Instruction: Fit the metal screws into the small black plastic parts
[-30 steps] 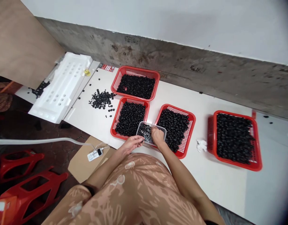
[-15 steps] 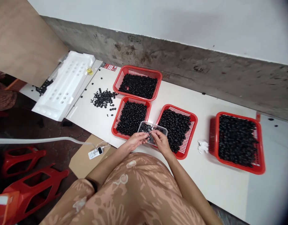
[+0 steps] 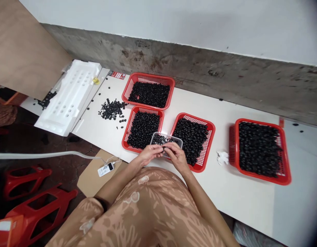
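Note:
My left hand (image 3: 150, 154) and my right hand (image 3: 177, 156) meet fingertip to fingertip over the near edge of a clear plastic tub (image 3: 181, 141). A small black part (image 3: 163, 148) is pinched between them; its exact shape is too small to make out. Inside the tub lie small black and lighter grey pieces. Left of it stands a red basket (image 3: 161, 120) of black ring-like parts, and on the right another red basket (image 3: 209, 151) holds similar rounded ones. The tub overlaps the near corners of both baskets.
Behind is a red basket (image 3: 171, 94) of small black pieces, beside a loose black pile (image 3: 112, 109). Far right stands a fuller red basket (image 3: 287, 161) near a crumpled white tissue (image 3: 222, 157). White foam (image 3: 68, 96), a cabled white device (image 3: 106, 169) and red stools (image 3: 45, 212) are leftward.
The view has shifted slightly. Both hands stay together at the tub; the fingertips have moved a little, and a black part shows more clearly between them.

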Motion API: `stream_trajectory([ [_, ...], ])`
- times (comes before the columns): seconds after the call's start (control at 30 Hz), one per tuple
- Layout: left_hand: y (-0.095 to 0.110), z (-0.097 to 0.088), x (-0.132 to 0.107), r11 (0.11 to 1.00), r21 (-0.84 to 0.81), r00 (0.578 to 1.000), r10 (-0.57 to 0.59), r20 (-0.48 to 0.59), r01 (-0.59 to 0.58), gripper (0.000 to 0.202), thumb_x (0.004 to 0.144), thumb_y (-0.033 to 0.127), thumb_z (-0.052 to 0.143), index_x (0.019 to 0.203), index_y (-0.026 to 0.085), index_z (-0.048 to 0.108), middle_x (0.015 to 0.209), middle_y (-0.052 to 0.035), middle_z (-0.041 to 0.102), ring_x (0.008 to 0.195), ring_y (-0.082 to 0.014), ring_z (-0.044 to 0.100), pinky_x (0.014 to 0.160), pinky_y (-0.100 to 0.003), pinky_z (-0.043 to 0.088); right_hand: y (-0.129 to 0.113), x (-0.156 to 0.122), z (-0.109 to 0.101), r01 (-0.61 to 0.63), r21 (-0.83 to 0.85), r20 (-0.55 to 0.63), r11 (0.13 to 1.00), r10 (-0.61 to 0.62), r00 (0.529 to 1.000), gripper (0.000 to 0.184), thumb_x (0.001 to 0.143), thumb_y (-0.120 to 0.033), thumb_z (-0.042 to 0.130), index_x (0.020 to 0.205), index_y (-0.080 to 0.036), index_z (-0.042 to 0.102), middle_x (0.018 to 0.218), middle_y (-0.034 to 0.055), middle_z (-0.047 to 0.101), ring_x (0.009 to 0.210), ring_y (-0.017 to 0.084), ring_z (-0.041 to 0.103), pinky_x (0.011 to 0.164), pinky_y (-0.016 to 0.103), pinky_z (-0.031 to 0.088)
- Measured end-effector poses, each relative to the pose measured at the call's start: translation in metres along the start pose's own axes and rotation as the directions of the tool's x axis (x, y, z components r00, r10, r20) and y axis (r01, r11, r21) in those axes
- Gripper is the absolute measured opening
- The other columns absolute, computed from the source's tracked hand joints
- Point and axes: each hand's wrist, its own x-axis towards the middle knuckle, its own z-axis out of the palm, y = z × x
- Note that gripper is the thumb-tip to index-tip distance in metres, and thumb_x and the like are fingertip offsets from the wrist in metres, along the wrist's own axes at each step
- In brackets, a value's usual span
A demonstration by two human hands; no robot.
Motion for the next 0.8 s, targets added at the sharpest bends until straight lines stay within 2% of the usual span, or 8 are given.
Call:
stream_trajectory([
  [0.13,0.001,-0.001,-0.003,1.0,-0.028,1.0,0.002,-0.005,-0.002,0.045,0.058,0.031,0.085,0.096,0.01,0.071,0.088,-0.0085,0.066,0.075,-0.0131,0.062,0.08,-0.029,0.045,-0.003,-0.001,-0.001,-0.028,-0.006,-0.054,1.0,0.027,0.998,0.026,0.09,-0.037,0.052,0.099,-0.02,0.069,0.102,0.0073,0.062,0.098,0.017,0.058,0.091,0.033,0.046],
  [0.3,-0.001,-0.003,-0.002,0.997,0.002,0.997,0.076,0.018,-0.077,0.052,0.064,0.029,0.081,0.112,0.015,0.065,0.088,-0.0061,0.066,0.073,-0.0121,0.062,0.071,-0.024,0.043,-0.007,-0.004,-0.001,0.001,0.015,-0.064,1.0,0.0,0.998,0.024,0.09,-0.035,0.053,0.099,-0.02,0.07,0.102,0.007,0.063,0.099,0.017,0.058,0.091,0.033,0.046],
  [0.47,-0.003,-0.001,-0.002,0.989,0.037,0.99,0.143,-0.005,-0.143,0.051,0.064,0.026,0.081,0.111,0.015,0.065,0.083,-0.004,0.064,0.07,-0.0097,0.058,0.069,-0.021,0.04,-0.012,-0.003,0.001,0.021,0.002,-0.085,1.0,-0.021,0.996,0.024,0.091,-0.033,0.052,0.098,-0.02,0.07,0.1,0.0075,0.064,0.096,0.018,0.059,0.089,0.034,0.047],
  [0.63,-0.003,0.006,-0.003,0.987,0.002,0.983,0.159,-0.088,-0.16,0.049,0.062,0.024,0.081,0.108,0.014,0.066,0.081,-0.0036,0.065,0.072,-0.0098,0.057,0.069,-0.021,0.039,-0.012,-0.005,0.004,0.089,-0.009,-0.109,0.996,-0.089,0.99,0.021,0.092,-0.029,0.052,0.1,-0.021,0.07,0.098,0.0064,0.066,0.091,0.017,0.062,0.084,0.032,0.049],
  [0.7,-0.002,0.01,-0.004,0.989,-0.031,0.982,0.141,-0.123,-0.146,0.048,0.061,0.023,0.082,0.105,0.014,0.067,0.079,-0.0032,0.064,0.068,-0.0088,0.055,0.067,-0.021,0.038,-0.011,-0.007,0.005,0.127,-0.063,-0.119,0.99,-0.134,0.984,0.022,0.093,-0.027,0.051,0.104,-0.022,0.069,0.1,0.0063,0.067,0.092,0.017,0.063,0.083,0.03,0.049],
  [0.8,-0.001,0.017,-0.005,0.99,-0.093,0.983,0.088,-0.16,-0.104,0.044,0.06,0.022,0.082,0.101,0.015,0.068,0.086,-0.0045,0.065,0.07,-0.0092,0.055,0.069,-0.022,0.04,-0.01,-0.011,0.004,0.226,-0.295,-0.103,0.929,-0.266,0.959,0.028,0.092,-0.024,0.052,0.118,-0.021,0.062,0.108,0.0076,0.066,0.098,0.018,0.062,0.083,0.031,0.047],
])
